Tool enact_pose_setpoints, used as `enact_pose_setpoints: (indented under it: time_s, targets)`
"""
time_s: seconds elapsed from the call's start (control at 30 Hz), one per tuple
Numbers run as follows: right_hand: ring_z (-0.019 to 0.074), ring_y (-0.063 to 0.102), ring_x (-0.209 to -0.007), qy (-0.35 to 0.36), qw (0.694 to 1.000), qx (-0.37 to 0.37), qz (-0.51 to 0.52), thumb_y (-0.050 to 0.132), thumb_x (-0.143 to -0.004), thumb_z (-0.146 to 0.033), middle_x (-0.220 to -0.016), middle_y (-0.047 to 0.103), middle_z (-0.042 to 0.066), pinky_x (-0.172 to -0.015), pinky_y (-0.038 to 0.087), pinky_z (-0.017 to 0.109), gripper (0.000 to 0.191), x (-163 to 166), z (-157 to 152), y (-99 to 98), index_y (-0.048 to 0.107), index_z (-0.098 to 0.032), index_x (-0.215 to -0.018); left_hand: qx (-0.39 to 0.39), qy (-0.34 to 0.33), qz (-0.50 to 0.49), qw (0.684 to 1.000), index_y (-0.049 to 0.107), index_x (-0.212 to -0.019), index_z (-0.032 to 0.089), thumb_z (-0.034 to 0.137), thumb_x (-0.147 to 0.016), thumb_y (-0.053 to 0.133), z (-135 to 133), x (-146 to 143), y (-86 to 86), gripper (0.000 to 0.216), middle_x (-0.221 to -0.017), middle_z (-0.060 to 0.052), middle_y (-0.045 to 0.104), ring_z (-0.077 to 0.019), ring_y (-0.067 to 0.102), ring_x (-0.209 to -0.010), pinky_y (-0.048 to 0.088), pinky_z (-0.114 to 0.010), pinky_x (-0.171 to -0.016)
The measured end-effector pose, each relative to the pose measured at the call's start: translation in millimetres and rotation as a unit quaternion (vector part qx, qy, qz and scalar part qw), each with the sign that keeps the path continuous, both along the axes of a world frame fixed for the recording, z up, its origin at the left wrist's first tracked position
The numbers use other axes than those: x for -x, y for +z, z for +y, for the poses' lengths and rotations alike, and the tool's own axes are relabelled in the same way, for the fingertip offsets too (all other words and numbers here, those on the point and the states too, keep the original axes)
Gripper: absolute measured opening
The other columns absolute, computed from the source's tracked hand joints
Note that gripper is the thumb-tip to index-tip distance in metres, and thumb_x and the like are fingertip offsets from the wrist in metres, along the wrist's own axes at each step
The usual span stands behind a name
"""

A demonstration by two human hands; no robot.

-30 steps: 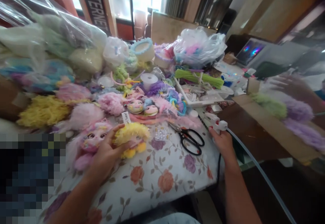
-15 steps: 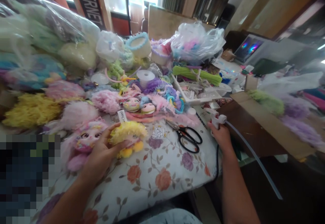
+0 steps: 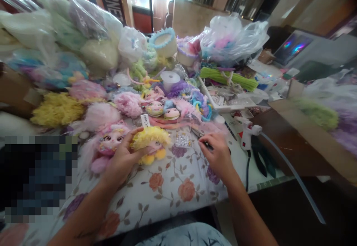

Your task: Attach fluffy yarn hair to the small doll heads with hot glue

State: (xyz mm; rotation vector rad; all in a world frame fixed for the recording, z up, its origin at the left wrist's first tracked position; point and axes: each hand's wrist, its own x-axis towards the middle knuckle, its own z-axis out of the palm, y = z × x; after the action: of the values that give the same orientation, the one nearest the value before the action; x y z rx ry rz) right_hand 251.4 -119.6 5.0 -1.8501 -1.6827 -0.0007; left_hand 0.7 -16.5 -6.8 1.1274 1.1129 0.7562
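My left hand (image 3: pixel 126 155) is closed around a small doll (image 3: pixel 152 147) with fluffy yellow hair and yellow pom-pom feet; a white tag (image 3: pixel 145 120) sticks up behind its head. My right hand (image 3: pixel 216 153) is curled over the black-handled scissors (image 3: pixel 208 145), its fingers on the handles, which it mostly covers. Between the hands lies a small clear packet of white beads (image 3: pixel 182 141). To the right, a white glue gun (image 3: pixel 247 134) with a long glue stick (image 3: pixel 292 171) in its back rests on the table. Beside my left hand sits a pink doll (image 3: pixel 110 143).
Doll heads (image 3: pixel 154 108), fluffy yarn bundles (image 3: pixel 57 109) and a white spool (image 3: pixel 170 79) crowd the table's back. Green pipe cleaners (image 3: pixel 228 78) lie across a white tray (image 3: pixel 223 108). Plastic bags (image 3: pixel 234 39) stand behind; a cardboard box (image 3: pixel 315 127) is at right.
My right hand has let go of the glue gun and moved left onto the scissors. My left hand keeps hold of the yellow-haired doll. The view has shifted slightly.
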Motion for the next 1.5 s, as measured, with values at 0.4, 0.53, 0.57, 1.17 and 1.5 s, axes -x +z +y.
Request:
enact_pose_setpoints:
  time_s: [0.4,0.53,0.57,1.17,1.5]
  targets:
    - [0.0211,0.048,-0.088,0.097,0.965,0.152,-0.192,0.054,-0.091,-0.017,-0.084,0.061,0.007,-0.076,0.030,0.033,0.019,19.9,50.2,-2.6,0.067,-0.017,-0.076,-0.017,-0.006,0.010,1.000,0.049,-0.130,0.031,0.035,-0.065,0.080,2.5,3.0,-1.0,0.072,-0.102,-0.004,0.068,-0.0208,0.069,-0.081,0.057,-0.026,-0.065]
    - [0.0213,0.049,-0.091,0.099,0.964,0.152,-0.195,0.055,-0.090,-0.016,-0.086,0.061,0.007,-0.076,0.030,0.033,0.018,20.7,50.7,-2.3,0.067,-0.017,-0.076,-0.017,-0.014,0.014,1.000,0.047,-0.132,0.031,0.036,-0.066,0.080,2.0,3.6,0.3,0.074,-0.100,-0.003,0.068,-0.0188,0.068,-0.080,0.056,-0.024,-0.064]
    - [0.0212,0.049,-0.091,0.102,0.963,0.153,-0.199,0.055,-0.090,-0.016,-0.085,0.061,0.007,-0.076,0.029,0.033,0.018,21.0,50.9,-1.7,0.066,-0.017,-0.076,-0.016,-0.015,0.012,1.000,0.046,-0.133,0.030,0.036,-0.066,0.079,2.0,3.4,0.1,0.075,-0.099,-0.004,0.068,-0.0186,0.068,-0.078,0.056,-0.024,-0.062]
    - [0.0212,0.049,-0.090,0.152,0.943,0.173,-0.242,0.055,-0.088,-0.012,-0.085,0.062,0.007,-0.068,0.025,0.032,0.017,18.0,61.6,-1.9,0.064,-0.016,-0.075,-0.021,-0.012,0.005,1.000,0.046,-0.134,0.025,0.037,-0.063,0.080,1.0,2.4,3.3,0.079,-0.108,-0.006,0.068,-0.0205,0.068,-0.086,0.056,-0.026,-0.069]
    - [0.0211,0.051,-0.090,0.167,0.937,0.207,-0.226,0.055,-0.086,-0.011,-0.086,0.063,0.007,-0.068,0.027,0.031,0.017,19.4,66.1,8.2,0.063,-0.015,-0.072,-0.032,-0.015,0.011,0.999,0.048,-0.130,0.026,0.034,-0.067,0.077,0.5,2.2,4.6,0.070,-0.104,-0.004,0.066,-0.0191,0.067,-0.084,0.055,-0.023,-0.066]
